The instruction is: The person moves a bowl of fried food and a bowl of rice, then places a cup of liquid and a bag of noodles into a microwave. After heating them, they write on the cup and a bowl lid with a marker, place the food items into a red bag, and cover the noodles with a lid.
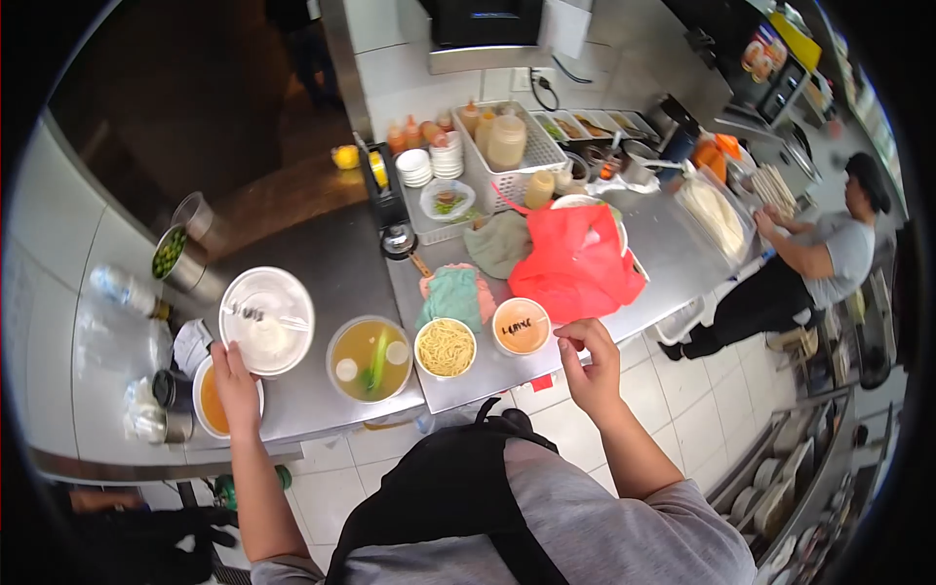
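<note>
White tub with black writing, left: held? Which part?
Left hand at the near-left rim of the tub; grip or mere touch can't be told.

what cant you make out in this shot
All in the head view:
- the contents of the red bag: its plastic hides them
- the full writing on the orange tub: blurred
- part of the bowl of orange soup: behind the left hand and the white lidded container
- the black device's display: too small

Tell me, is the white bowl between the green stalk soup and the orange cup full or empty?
It looks full: yellow noodles spread right across the white bowl, close to its rim.
</note>
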Tool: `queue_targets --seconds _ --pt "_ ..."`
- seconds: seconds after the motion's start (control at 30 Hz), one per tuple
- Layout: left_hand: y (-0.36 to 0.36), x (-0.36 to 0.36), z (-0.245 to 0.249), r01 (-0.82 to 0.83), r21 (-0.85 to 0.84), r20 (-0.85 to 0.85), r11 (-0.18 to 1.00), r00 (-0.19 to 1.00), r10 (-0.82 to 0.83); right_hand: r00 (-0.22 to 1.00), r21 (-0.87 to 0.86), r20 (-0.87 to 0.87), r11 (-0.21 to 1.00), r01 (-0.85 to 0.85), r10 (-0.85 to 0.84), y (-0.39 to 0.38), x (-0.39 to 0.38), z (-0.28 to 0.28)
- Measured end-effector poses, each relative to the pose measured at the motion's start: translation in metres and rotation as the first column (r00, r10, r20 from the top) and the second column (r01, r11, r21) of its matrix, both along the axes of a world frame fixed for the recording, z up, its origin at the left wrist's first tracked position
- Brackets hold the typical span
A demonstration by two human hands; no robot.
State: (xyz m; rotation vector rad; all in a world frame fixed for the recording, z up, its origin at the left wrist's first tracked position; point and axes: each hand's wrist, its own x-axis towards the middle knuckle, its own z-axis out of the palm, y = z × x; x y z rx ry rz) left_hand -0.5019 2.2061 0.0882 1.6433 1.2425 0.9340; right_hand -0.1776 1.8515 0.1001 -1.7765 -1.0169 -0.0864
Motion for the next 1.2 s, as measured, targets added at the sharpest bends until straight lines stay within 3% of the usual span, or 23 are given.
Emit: queue_targets --seconds 0.03,0.13,0.2,0.23,0.3,0.33,0.37,0.4,0.43,0.47,0.5,0.53,0.6,0.67,0.8,0.93,1.03,1.1,1.2 --pt "-0.01 0.018 0.022 0.026 0.001 -0.002 1.0 1.0 -0.026 0.995 -0.016 -0.092 1.0 0.024 -0.025 -0.007 -0.001 -0.001" --pt "-0.059 0.094 0.063 0.438 0.229 -0.1 0.869 0.899 -0.427 0.971 0.145 -0.193 0.975 0.168 -0.138 -0.026 0.021 -0.012" --pt "-0.087 0.138 0.067 0.679 0.04 -0.014 0.733 0.734 -0.679 0.913 0.257 -0.319 0.904 0.343 -0.255 -0.039 0.065 -0.015" --pt "-0.107 0.163 0.065 0.746 -0.051 0.078 0.664 0.666 -0.742 0.914 0.269 -0.315 0.9 0.345 -0.256 -0.046 0.095 -0.023" --pt "-0.145 0.208 0.062 0.821 -0.205 0.13 0.533 0.563 -0.816 0.85 0.044 -0.231 0.867 0.496 -0.474 -0.054 0.172 -0.058" --pt "-0.149 0.229 0.046 0.897 -0.124 -0.027 0.425 0.425 -0.905 0.857 -0.087 -0.288 0.903 0.422 -0.428 -0.06 0.21 -0.093" --pt "-0.162 0.251 0.016 0.909 -0.149 0.259 0.389 0.416 -0.872 0.869 -0.195 -0.331 0.928 0.318 -0.367 -0.059 0.251 -0.135" --pt "-0.166 0.27 0.003 0.913 0.166 -0.001 0.374 0.379 -0.925 0.86 -0.221 -0.426 0.954 0.204 -0.282 -0.05 0.284 -0.174" --pt "-0.17 0.287 -0.005 0.911 0.237 -0.056 0.337 0.359 -0.932 0.894 -0.329 -0.434 0.944 -0.04 -0.114 -0.042 0.272 -0.135" --pt "-0.175 0.301 -0.006 0.93 -0.003 -0.087 0.368 0.366 -0.927 0.847 -0.386 -0.517 0.916 -0.106 -0.12 -0.032 0.269 -0.122" --pt "-0.177 0.315 -0.011 0.93 -0.071 -0.066 0.362 0.358 -0.932 0.779 -0.322 -0.619 0.937 -0.136 -0.1 -0.022 0.271 -0.126" --pt "-0.185 0.323 -0.01 0.908 -0.057 -0.046 0.414 0.412 -0.91 0.711 -0.159 -0.699 0.985 -0.058 -0.071 -0.005 0.297 -0.189" --pt "-0.194 0.332 -0.008 0.871 -0.065 -0.07 0.487 0.483 -0.873 0.692 -0.077 -0.721 0.991 -0.107 0.019 0.003 0.294 -0.179" --pt "-0.205 0.339 -0.007 0.868 0.011 -0.071 0.496 0.496 -0.866 0.758 -0.134 -0.651 0.979 -0.154 0.03 0.004 0.289 -0.153" --pt "-0.22 0.354 -0.021 0.839 0.001 -0.048 0.544 0.543 -0.838 0.784 -0.125 -0.618 0.977 -0.175 0.062 0.007 0.307 -0.177" --pt "-0.235 0.371 -0.021 0.82 -0.019 -0.001 0.571 0.571 -0.821 0.688 -0.076 -0.724 0.986 -0.145 0.046 -0.014 0.31 -0.144" --pt "-0.245 0.381 -0.017 0.826 -0.176 -0.082 0.535 0.529 -0.844 0.703 -0.074 -0.711 0.992 -0.101 0.019 -0.032 0.333 -0.143" --pt "-0.249 0.389 -0.035 0.833 0.095 -0.251 0.545 0.55 -0.797 0.703 -0.035 -0.711 0.999 -0.023 -0.008 -0.045 0.344 -0.142" --pt "-0.267 0.39 -0.029 0.861 0.033 -0.241 0.508 0.5 -0.832 0.709 -0.017 -0.705 1.0 -0.02 0.002 -0.061 0.366 -0.14"
